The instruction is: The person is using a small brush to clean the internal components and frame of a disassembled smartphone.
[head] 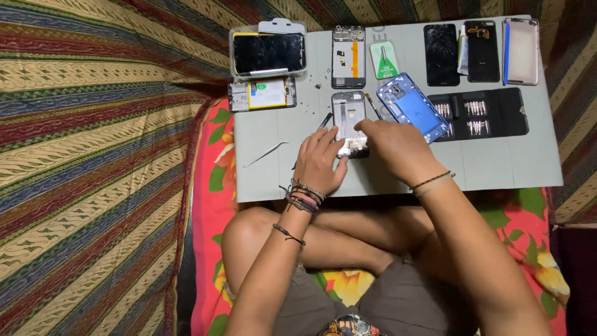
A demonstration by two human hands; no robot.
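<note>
both hands rest on an opened phone (348, 121) lying mid-mat (497, 168): the left hand (320, 163) pins its near left edge with curled fingers, the right hand (398, 146) pinches its near right corner. tweezers (265, 154) lie left, a blue back cover (413, 107) right.

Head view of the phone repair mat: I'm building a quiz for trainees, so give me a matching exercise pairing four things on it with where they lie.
Things:
1. tweezers
2. blue back cover
3. black bit case
4. opened phone frame

Places:
A. under both hands, mid-mat
B. right part of the mat, below the dark phones
C. left part of the mat, beside the left hand
D. just past the right hand, tilted

Pairs: 1-C, 2-D, 3-B, 4-A
</note>
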